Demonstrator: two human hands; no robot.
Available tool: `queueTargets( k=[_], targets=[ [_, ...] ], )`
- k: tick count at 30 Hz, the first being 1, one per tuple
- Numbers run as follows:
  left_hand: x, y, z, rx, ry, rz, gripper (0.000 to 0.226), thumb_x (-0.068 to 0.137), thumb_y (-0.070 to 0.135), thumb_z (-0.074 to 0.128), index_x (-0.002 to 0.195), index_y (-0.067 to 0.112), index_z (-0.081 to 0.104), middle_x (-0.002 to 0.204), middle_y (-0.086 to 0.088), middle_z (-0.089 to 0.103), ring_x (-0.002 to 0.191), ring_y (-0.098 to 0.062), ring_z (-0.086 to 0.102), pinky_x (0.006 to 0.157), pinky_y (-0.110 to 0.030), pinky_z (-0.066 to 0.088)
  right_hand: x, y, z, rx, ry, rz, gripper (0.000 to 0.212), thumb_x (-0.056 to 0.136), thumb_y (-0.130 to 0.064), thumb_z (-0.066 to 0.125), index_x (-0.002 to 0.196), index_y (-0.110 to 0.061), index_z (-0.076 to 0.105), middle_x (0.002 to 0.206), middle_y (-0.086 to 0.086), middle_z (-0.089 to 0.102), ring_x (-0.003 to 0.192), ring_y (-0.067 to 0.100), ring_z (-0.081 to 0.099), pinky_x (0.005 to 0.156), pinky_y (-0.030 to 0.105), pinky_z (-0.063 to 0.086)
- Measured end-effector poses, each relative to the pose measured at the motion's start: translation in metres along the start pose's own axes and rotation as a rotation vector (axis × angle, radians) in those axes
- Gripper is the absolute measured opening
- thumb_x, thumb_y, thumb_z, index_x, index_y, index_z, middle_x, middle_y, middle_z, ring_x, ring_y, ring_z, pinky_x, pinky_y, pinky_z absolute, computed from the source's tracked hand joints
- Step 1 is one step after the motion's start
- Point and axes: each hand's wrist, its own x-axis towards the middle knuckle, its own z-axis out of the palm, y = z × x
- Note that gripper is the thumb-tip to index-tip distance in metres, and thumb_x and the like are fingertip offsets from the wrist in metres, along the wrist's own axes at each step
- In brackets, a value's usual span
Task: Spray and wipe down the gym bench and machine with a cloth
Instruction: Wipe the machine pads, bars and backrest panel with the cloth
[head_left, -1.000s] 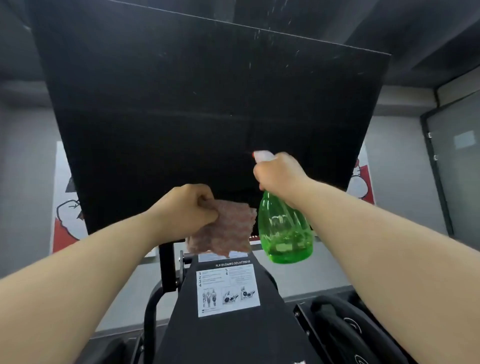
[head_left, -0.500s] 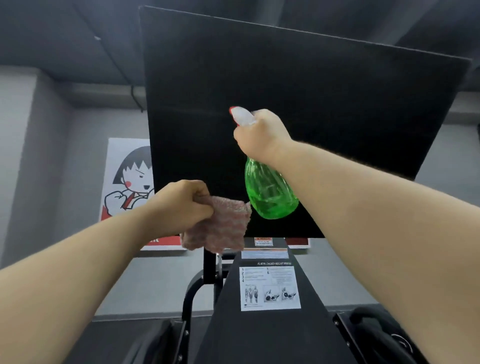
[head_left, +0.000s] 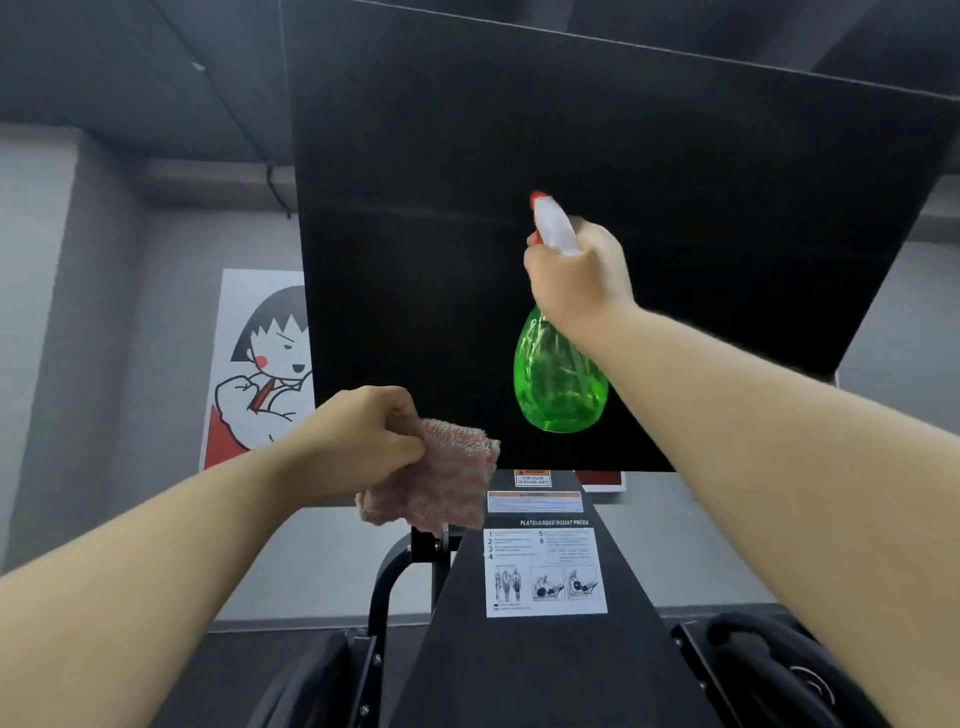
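A large black foot plate (head_left: 675, 218) of the squat press machine fills the upper middle of the view, tilted toward me. My right hand (head_left: 579, 275) grips the neck of a green spray bottle (head_left: 558, 382) with a white head and red nozzle, pointed up and left at the plate. Lower left, my left hand (head_left: 363, 436) holds a bunched pink cloth (head_left: 441, 480) just below the plate's bottom edge. The cloth hangs free and is not touching the plate.
Below the plate runs the machine's black centre beam (head_left: 545, 665) with a white instruction label (head_left: 545, 571). Black frame tubes (head_left: 384, 587) stand at lower left and a dark pad (head_left: 769, 670) at lower right. A cartoon poster (head_left: 260, 374) hangs on the grey wall behind.
The view has swung left, so the plate sits further right and the poster shows. My right hand raised the bottle higher against the plate. My left hand kept holding the cloth.
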Motion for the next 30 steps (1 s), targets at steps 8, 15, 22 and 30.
queueTargets(
  k=[8,15,22,30],
  targets=[
    [0.002,0.022,0.001,0.002,0.018,0.036,0.016,0.086,0.018,0.062,0.074,0.026,0.056,0.076,0.008,0.058,0.066,-0.008,0.052,0.054,-0.021,0.036,-0.032,0.026,-0.007,-0.484,-0.393,0.108,0.024,0.095,-0.020,0.042,0.105,-0.028,0.061,0.083,0.002,0.053,0.068,0.021,0.052,0.062,0.028,0.039],
    [0.006,0.065,0.054,-0.070,-0.103,0.076,0.007,0.087,0.021,0.062,0.080,0.021,0.062,0.078,0.005,0.062,0.069,-0.011,0.057,0.055,-0.023,0.041,-0.059,0.078,-0.069,-0.504,-0.443,0.406,0.031,0.088,-0.012,0.049,0.117,-0.023,0.043,0.077,-0.007,0.039,0.059,0.011,0.042,0.048,0.024,0.028],
    [0.033,0.148,0.213,-0.133,-0.378,0.193,0.009,0.081,0.021,0.062,0.075,0.026,0.057,0.080,0.003,0.063,0.075,-0.016,0.058,0.059,-0.031,0.042,-0.103,0.204,-0.191,-0.730,-0.341,0.532,0.041,0.094,-0.040,0.052,0.109,-0.003,0.058,0.097,0.007,0.061,0.083,0.022,0.056,0.067,0.028,0.043],
    [0.013,0.245,0.453,-0.202,-0.820,0.277,0.005,0.080,0.021,0.061,0.077,0.024,0.058,0.081,0.004,0.064,0.076,-0.014,0.058,0.062,-0.031,0.042,-0.209,0.382,-0.330,-0.875,-0.228,0.775,0.036,0.082,-0.037,0.069,0.067,-0.014,0.046,0.066,0.000,0.051,0.064,0.019,0.048,0.051,0.032,0.033]
  ],
)
